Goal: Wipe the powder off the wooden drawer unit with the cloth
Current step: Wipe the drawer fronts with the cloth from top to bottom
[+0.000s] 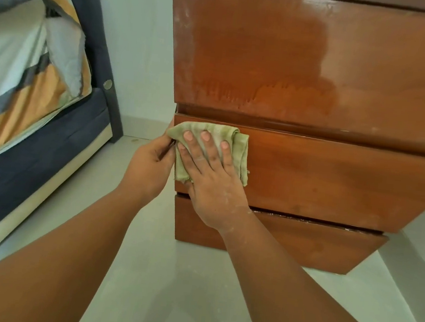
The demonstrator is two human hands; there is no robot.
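Observation:
The wooden drawer unit (319,67) stands in front of me with three brown drawer fronts. A folded pale green cloth (241,148) lies flat against the left end of the middle drawer front. My right hand (209,181) presses on the cloth with fingers spread. My left hand (148,167) grips the left side edge of that drawer, its fingertips touching the cloth's corner. Faint whitish powder haze shows on the upper drawer front (187,36), mostly along its left side and right part. White specks sit in the gap (291,216) above the bottom drawer.
A bed (28,117) with a dark blue frame and a striped orange, grey and white sheet stands to the left. Pale floor tiles (156,272) run between the bed and the unit. A light wall (139,50) is behind.

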